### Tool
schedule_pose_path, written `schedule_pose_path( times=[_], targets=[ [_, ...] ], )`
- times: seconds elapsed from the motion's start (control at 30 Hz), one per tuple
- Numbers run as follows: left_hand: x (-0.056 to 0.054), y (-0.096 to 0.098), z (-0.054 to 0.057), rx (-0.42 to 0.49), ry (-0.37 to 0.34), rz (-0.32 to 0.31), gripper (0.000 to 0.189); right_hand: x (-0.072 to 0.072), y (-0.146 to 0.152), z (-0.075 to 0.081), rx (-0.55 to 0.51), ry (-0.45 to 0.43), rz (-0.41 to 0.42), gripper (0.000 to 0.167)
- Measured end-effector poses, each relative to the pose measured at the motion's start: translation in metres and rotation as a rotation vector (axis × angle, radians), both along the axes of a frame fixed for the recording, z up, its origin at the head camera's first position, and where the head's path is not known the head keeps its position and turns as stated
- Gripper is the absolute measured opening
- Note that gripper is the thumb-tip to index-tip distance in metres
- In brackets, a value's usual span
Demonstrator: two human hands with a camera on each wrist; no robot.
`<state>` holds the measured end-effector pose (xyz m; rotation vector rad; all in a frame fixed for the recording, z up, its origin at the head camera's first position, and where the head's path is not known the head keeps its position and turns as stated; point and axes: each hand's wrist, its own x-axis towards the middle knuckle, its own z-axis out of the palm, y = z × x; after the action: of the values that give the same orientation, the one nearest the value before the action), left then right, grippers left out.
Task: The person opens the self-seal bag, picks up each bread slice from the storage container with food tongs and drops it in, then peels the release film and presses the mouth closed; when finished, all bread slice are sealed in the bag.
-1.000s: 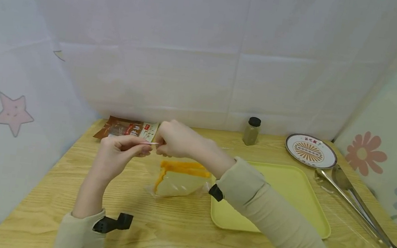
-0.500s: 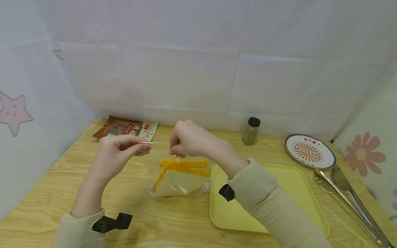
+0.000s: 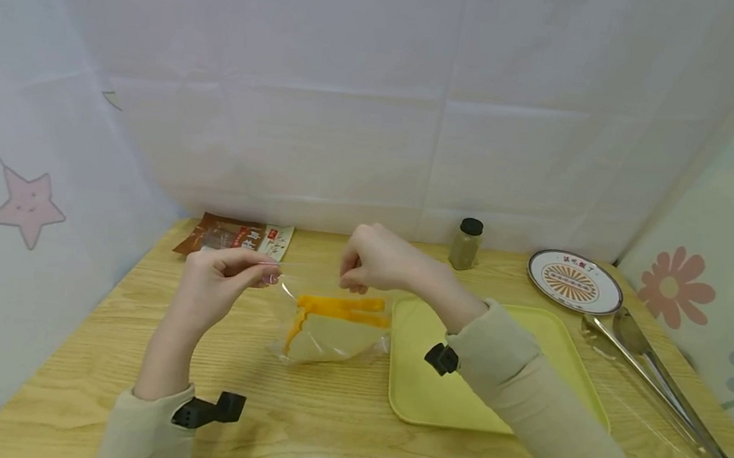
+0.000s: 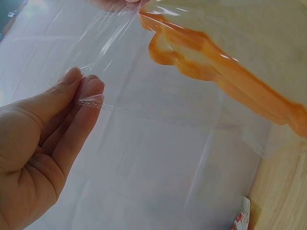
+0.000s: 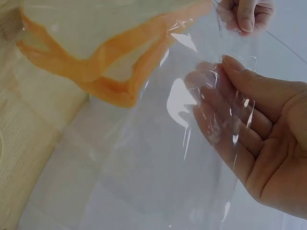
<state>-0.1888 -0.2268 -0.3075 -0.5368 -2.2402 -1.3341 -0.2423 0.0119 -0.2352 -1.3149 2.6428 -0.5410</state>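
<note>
A clear plastic bag (image 3: 289, 290) stands on the table, holding what looks like sliced bread (image 3: 334, 338) with pale faces and orange crusts. My left hand (image 3: 219, 283) pinches the left end of the bag's upper edge between thumb and fingers. In the left wrist view, the film gathers at the left hand's fingertips (image 4: 93, 88). Farther right, my right hand (image 3: 383, 262) pinches the other end of that edge. The right wrist view shows the right hand's fingers (image 5: 213, 115) through the film, the thumb on its near side. Film stretches between both hands.
A yellow tray (image 3: 449, 399) lies right of the bag. Behind it stand a black-capped jar (image 3: 466, 245) and a patterned plate (image 3: 573, 282). Metal tongs (image 3: 663, 391) lie at the far right. A brown and white packet (image 3: 236, 234) lies at the back left.
My right hand has moved to the right, away from the left hand, and the film between them spans a wider gap. My left hand has stayed nearly still.
</note>
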Motion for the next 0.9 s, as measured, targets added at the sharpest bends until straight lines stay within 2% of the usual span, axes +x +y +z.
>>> schedule_pose_path(
  times=[0.3,0.6,0.77,0.9],
  targets=[
    [0.0,0.0,0.0,0.02,0.033,0.001,0.009,-0.002,0.035,-0.001,-0.03,-0.031,-0.044,0.019],
    [0.003,-0.004,0.001,0.028,-0.012,0.012,0.011,-0.005,0.07,-0.015,-0.138,-0.113,-0.142,0.008],
    [0.003,-0.005,0.001,0.082,-0.021,0.012,0.01,-0.006,0.082,-0.026,-0.261,-0.098,-0.221,0.006],
    [0.001,-0.004,0.003,0.156,-0.013,0.033,0.009,-0.004,0.084,-0.036,-0.428,-0.13,-0.297,0.01]
  ],
)
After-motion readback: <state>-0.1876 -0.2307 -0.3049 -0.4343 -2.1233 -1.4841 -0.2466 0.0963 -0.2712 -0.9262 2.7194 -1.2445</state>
